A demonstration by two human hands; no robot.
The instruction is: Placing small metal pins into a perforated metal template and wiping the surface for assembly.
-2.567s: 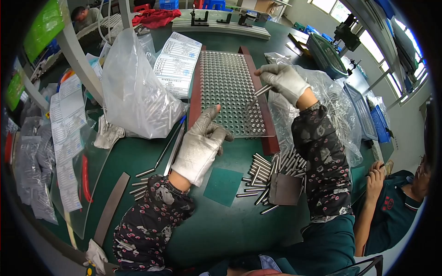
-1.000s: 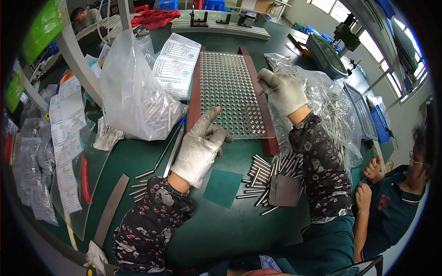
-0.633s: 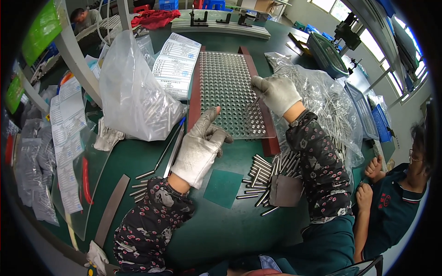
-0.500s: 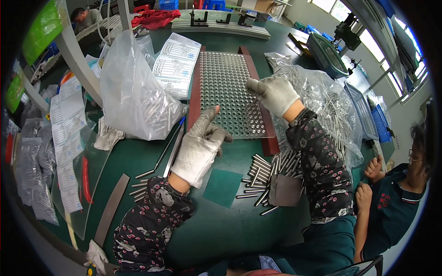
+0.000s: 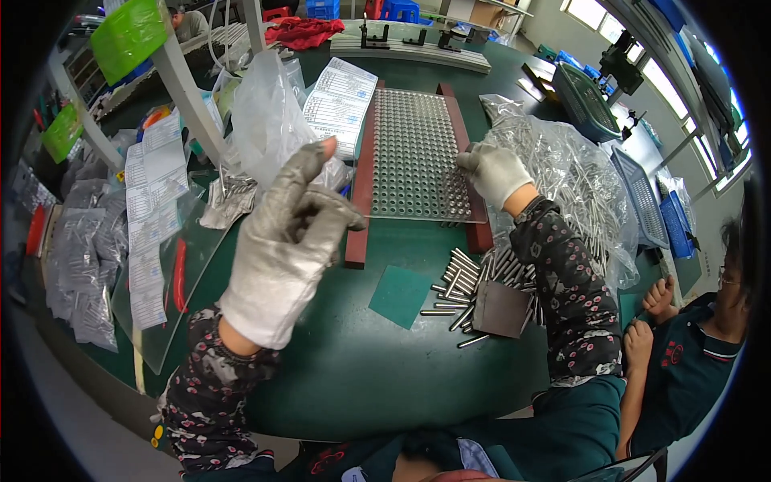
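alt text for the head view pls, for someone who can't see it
A person's gloved right hand rests at the right edge of a perforated tray on a green table, while the gloved left hand is raised, holding nothing visible. Loose metal pins lie near the tray, with bagged pins to the right.

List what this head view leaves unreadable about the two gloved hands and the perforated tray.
- Left hand: raised close to the camera; whether its curled fingers pinch a pin cannot be told.
- Right hand: its fingertips at the perforated tray edge are hidden by its own glove.
- Tray holes: too small to tell which hold pins.
- Loose metal pins: partly covered by a dark block.
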